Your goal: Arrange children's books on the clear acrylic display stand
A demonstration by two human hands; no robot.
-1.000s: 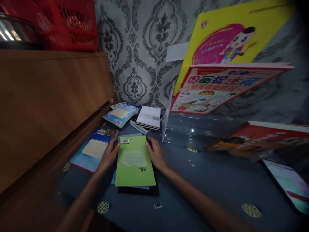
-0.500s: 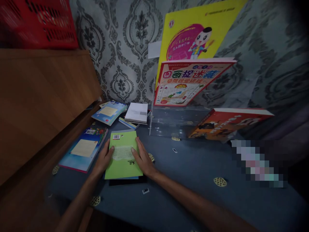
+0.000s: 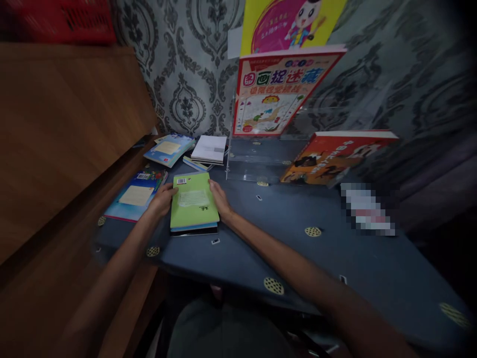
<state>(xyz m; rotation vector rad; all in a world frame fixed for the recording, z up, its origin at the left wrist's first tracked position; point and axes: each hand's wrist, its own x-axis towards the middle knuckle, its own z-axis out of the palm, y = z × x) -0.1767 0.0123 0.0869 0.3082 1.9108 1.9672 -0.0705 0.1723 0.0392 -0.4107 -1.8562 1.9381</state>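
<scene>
A green book (image 3: pixel 194 211) lies back cover up, its barcode at the far end, on top of a small stack. Blue and black edges of the books beneath show along its near side. My left hand (image 3: pixel 161 199) grips the stack's left edge, thumb on the green cover. From the right side, my right hand (image 3: pixel 220 201) presses against the opposite edge with its thumb at the cover's corner; its other fingers are partly hidden. Just left of my left hand lies a blue book (image 3: pixel 124 209) with a cream panel.
Behind the stack lie more blue books (image 3: pixel 169 151) and a white-topped pile (image 3: pixel 209 149). A clear acrylic rack (image 3: pixel 253 166) holds a red-bordered picture book (image 3: pixel 278 94), a yellow book (image 3: pixel 257 22) and an orange book (image 3: pixel 331 159). A wooden panel (image 3: pixel 70 134) rises at left.
The view has tilted downward, so the table sits higher in it. The green book now lies more squarely over the books beneath, my hands still at its sides.
</scene>
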